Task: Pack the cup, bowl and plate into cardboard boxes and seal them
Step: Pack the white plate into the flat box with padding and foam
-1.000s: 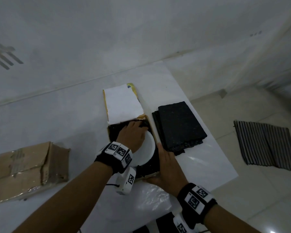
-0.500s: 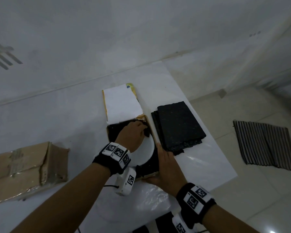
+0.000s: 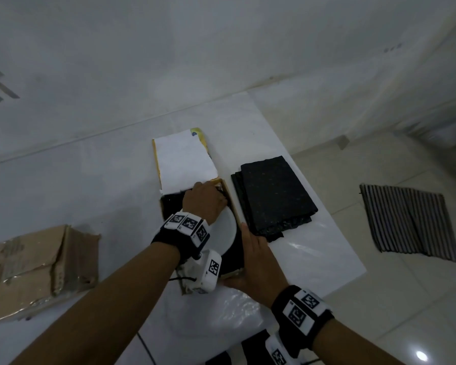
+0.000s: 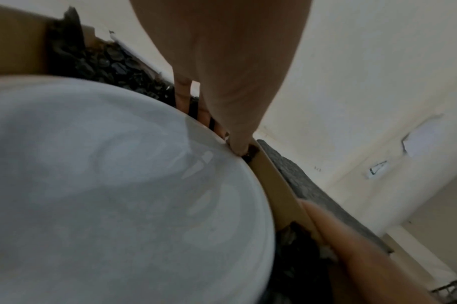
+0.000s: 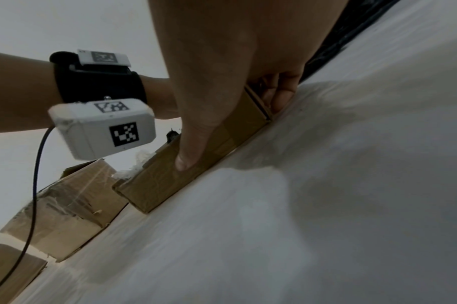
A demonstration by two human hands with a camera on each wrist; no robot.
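A flat cardboard box point(image 3: 234, 206) lined with black foam lies open on the white table, its white-faced lid point(image 3: 184, 162) folded back. A white plate point(image 3: 223, 230) sits inside it. My left hand point(image 3: 207, 200) reaches over the plate and holds its far rim. In the left wrist view the thumb is at the plate's point(image 4: 118, 185) edge and the fingers point(image 4: 182, 92) go down behind it, by the box wall point(image 4: 276, 185). My right hand point(image 3: 256, 259) grips the box's near right corner. Its thumb point(image 5: 187, 158) presses the front wall point(image 5: 157, 185), and its fingers wrap the side.
Black foam sheets point(image 3: 274, 196) are stacked right of the box, near the table's right edge. A crumpled taped cardboard box point(image 3: 32, 264) lies at the left. Clear plastic wrap point(image 3: 221, 312) lies in front of the open box. A striped mat point(image 3: 411, 219) is on the floor.
My left hand has slid away from me over the plate to the box's far right corner. More of the plate now lies under my hand. The right hand has stayed on the corner.
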